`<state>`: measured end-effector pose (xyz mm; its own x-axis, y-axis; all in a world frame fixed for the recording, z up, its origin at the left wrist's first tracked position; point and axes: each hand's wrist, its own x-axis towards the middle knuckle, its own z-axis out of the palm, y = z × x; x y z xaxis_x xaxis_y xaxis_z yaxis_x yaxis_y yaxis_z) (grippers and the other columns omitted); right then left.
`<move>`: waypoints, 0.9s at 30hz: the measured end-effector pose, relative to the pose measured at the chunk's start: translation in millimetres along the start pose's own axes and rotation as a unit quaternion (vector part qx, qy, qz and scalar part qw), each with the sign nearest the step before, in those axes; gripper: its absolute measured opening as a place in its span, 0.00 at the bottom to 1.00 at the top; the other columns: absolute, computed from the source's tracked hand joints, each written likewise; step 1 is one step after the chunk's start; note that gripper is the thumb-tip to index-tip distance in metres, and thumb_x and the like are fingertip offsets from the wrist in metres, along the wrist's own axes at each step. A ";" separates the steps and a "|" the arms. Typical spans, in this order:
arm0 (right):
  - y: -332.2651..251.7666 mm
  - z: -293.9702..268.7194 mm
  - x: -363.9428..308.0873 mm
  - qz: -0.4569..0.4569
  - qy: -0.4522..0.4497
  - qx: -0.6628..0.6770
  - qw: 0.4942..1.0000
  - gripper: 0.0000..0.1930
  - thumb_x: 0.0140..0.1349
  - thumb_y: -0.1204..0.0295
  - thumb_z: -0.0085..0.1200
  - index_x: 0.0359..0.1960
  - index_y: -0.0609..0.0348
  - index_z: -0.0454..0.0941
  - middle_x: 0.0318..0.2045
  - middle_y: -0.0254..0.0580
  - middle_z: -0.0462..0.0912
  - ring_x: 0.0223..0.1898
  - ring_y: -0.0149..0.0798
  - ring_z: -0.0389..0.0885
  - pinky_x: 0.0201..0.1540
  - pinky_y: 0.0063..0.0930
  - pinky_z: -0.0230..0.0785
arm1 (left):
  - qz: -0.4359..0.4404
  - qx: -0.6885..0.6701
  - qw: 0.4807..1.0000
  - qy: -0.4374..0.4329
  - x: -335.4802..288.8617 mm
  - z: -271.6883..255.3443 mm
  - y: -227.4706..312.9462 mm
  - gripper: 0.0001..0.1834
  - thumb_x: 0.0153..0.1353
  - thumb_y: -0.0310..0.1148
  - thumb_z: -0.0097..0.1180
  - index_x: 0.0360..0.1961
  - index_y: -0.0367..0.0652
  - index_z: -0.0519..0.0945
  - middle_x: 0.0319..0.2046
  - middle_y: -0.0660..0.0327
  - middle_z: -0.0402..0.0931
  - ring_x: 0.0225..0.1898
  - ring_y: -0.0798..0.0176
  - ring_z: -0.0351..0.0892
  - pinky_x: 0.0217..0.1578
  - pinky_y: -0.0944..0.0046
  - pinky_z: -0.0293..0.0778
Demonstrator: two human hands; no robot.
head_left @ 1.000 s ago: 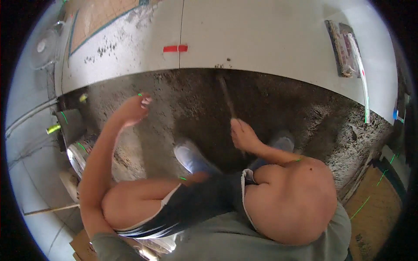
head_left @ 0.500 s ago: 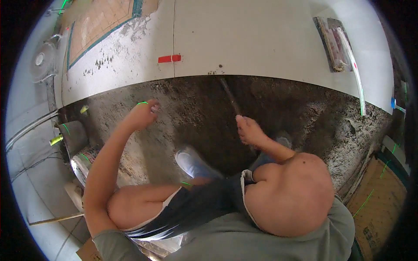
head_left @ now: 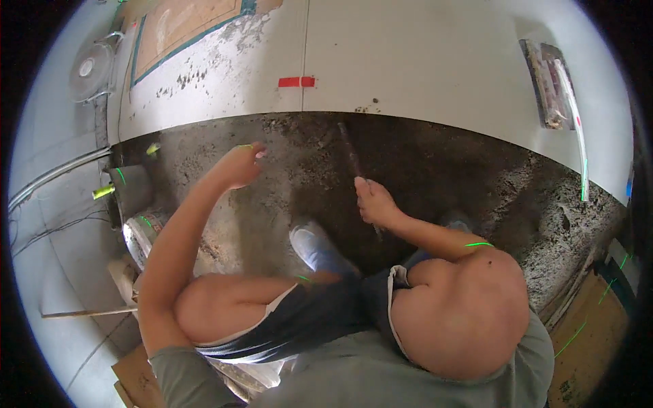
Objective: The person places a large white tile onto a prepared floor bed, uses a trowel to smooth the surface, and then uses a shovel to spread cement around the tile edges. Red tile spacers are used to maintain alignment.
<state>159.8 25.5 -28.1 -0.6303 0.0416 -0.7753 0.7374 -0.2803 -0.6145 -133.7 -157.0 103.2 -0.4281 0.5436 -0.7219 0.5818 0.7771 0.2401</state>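
My right hand (head_left: 377,204) is closed round a thin, dark stick-like tool (head_left: 351,151). Its far end points up toward the edge of the pale board (head_left: 415,61), and a short bit shows below my fist. What kind of tool it is, I cannot make out. My left hand (head_left: 243,167) hangs over the dark, stained floor (head_left: 279,197), to the left of the tool. Its fingers are curled together, with something small and pale at the fingertips, too small to name.
On the board lie a red strip (head_left: 296,82), several dark crumbs and a worn block (head_left: 546,81) with a white tube (head_left: 577,129). A round clear-rimmed object (head_left: 87,68) is at far left. A dark bucket-like container (head_left: 132,190) stands left; cardboard (head_left: 592,340) lies lower right.
The whole view has shifted, so the board's things sit farther right. My right hand and the tool have moved left against the board. My left hand stays curled.
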 end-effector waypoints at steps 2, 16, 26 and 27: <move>14.4 1.8 -5.4 -0.032 0.002 -0.028 0.999 0.30 0.73 0.49 0.33 0.40 0.68 0.75 0.37 0.59 0.80 0.41 0.60 0.78 0.46 0.49 0.67 | 0.003 0.002 1.000 0.001 -1.8 -6.8 -1.1 0.20 0.57 0.28 0.51 0.52 0.38 0.75 0.46 0.43 0.80 0.48 0.42 0.80 0.49 0.51 0.75; 11.4 11.6 -5.4 0.012 -0.007 0.034 0.999 0.28 0.72 0.50 0.35 0.39 0.68 0.75 0.38 0.61 0.81 0.42 0.65 0.77 0.47 0.50 0.67 | 0.140 0.069 0.972 0.176 25.9 4.7 23.6 0.35 0.57 0.28 0.53 0.67 0.37 0.63 0.67 0.41 0.60 0.65 0.39 0.63 0.63 0.52 0.65; -29.3 -35.4 -49.2 -0.063 -0.070 -0.322 0.942 0.20 0.67 0.55 0.50 0.40 0.63 0.78 0.36 0.61 0.82 0.39 0.62 0.82 0.44 0.47 0.74 | 0.139 0.136 0.975 0.107 55.9 31.9 81.7 0.47 0.47 0.30 0.54 0.68 0.23 0.51 0.71 0.33 0.43 0.74 0.38 0.43 0.72 0.48 0.45; -50.7 -52.3 -65.4 -0.071 -0.089 -0.360 0.926 0.19 0.66 0.56 0.52 0.39 0.62 0.78 0.37 0.60 0.83 0.40 0.61 0.82 0.45 0.47 0.74 | 0.118 0.148 0.978 0.093 55.3 33.0 79.5 0.48 0.46 0.30 0.54 0.68 0.22 0.50 0.71 0.33 0.43 0.74 0.38 0.41 0.72 0.48 0.45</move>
<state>176.4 87.2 46.1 -0.7164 -0.1477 -0.6819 0.5745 0.4297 -0.6966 -88.3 -75.6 60.9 -0.3601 0.7663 -0.5321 0.8424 0.5122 0.1674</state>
